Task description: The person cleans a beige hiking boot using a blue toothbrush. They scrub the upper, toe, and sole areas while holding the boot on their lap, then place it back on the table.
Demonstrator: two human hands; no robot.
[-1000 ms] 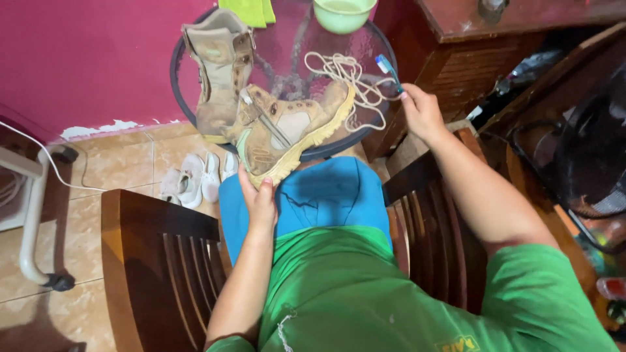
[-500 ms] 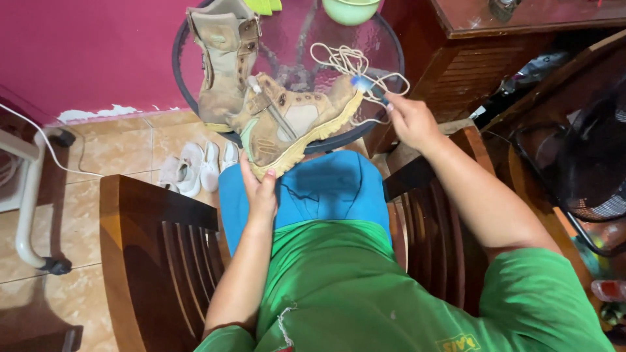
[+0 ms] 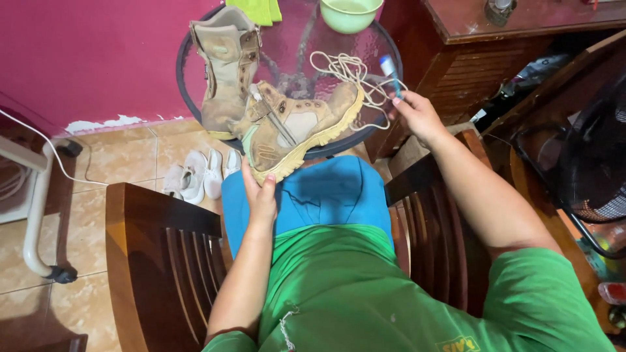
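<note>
A round glass table with a dark rim (image 3: 189, 98) stands in front of the person. A dirty tan boot (image 3: 297, 130) lies on its side at the table's near edge. The left hand (image 3: 259, 193) curls around its heel end. The right hand (image 3: 417, 114) pinches a small blue toothbrush (image 3: 391, 73) tight, beside loose cream laces (image 3: 349, 72).

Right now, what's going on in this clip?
A seated person grips a tan boot at its heel end with the left hand, the boot lying on its side at the edge of a round glass table. The right hand holds a small blue brush beside loose laces. A second boot stands upright behind.
</note>
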